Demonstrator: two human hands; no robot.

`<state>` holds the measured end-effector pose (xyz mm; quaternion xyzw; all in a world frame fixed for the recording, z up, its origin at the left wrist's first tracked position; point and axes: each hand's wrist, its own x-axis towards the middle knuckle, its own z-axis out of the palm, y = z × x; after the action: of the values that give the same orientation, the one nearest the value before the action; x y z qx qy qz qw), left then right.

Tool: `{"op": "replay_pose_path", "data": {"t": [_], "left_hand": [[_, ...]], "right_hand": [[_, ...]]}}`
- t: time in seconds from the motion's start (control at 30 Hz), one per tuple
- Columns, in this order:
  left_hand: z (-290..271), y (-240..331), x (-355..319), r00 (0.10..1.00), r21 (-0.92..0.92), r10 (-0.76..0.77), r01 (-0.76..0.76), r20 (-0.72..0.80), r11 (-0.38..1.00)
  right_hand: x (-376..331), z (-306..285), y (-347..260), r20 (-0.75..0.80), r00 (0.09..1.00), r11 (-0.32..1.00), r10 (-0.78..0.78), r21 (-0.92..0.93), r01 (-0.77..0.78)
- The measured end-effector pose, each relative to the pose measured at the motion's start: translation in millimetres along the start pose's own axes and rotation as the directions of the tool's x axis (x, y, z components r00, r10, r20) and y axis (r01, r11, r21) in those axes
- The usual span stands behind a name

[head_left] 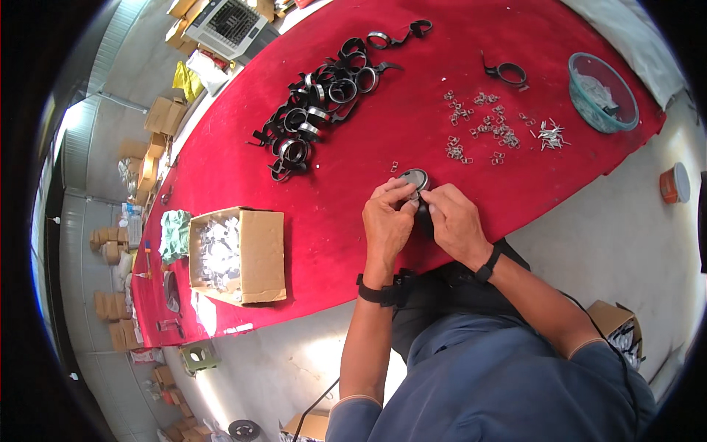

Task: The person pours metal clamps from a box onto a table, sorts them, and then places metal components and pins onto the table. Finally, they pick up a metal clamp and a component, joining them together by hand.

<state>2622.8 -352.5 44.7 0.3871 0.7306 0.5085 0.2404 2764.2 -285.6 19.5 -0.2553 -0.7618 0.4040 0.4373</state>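
Near the front edge of the red-covered table [346, 214], I hold a round black ring with a silvery inner face [416, 177] between both hands. My left hand [387, 227] is closed on its left side, thumb and fingers pinching the rim. The fingers of my right hand [456, 225] pinch at its lower right, where a dark strap hangs. Any small part between the fingertips is too hidden to make out. Just beyond the ring lies a small metal clip [395, 166]. Farther right, many similar metal clips [501, 132] are scattered beside a little heap of white pins [550, 135].
A pile of black rings with straps [317, 96] lies at the far left; a single one [509, 73] sits far right. A teal bowl [604, 118] holds clear plastic bags. Left stands a cardboard box [263, 254] of wrapped parts, beside a green cloth [175, 236].
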Motion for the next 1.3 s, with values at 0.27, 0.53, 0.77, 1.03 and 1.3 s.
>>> {"op": "replay_pose_path", "data": {"t": [0.27, 0.53, 0.77, 1.03, 1.3], "left_hand": [[4, -6, -4, 0.998, 0.069, 0.031, -0.027, -0.055, 0.997], [5, -17, -5, 0.994, -0.064, 0.074, -0.079, -0.077, 0.995], [-8, 1, -2, 0.991, 0.01, 0.11, -0.111, 0.074, 0.994], [-10, 23, -25, 0.974, 0.357, 0.206, -0.227, 0.097, 0.906], [-7, 8, -24, 0.988, 0.261, 0.136, -0.15, 0.07, 0.953]], "right_hand": [[-8, 2, -4, 0.057, 0.987, 0.953, -0.148, -0.261, 0.157], [-5, -6, -8, 0.073, 0.993, 0.979, -0.096, -0.174, 0.107], [66, -130, 15, -0.047, 0.992, 0.954, -0.114, -0.286, 0.096], [155, -391, 70, -0.478, 0.878, 0.831, 0.025, -0.478, -0.284], [183, -453, 124, -0.019, 0.972, 0.54, 0.234, -0.828, -0.147]]}}
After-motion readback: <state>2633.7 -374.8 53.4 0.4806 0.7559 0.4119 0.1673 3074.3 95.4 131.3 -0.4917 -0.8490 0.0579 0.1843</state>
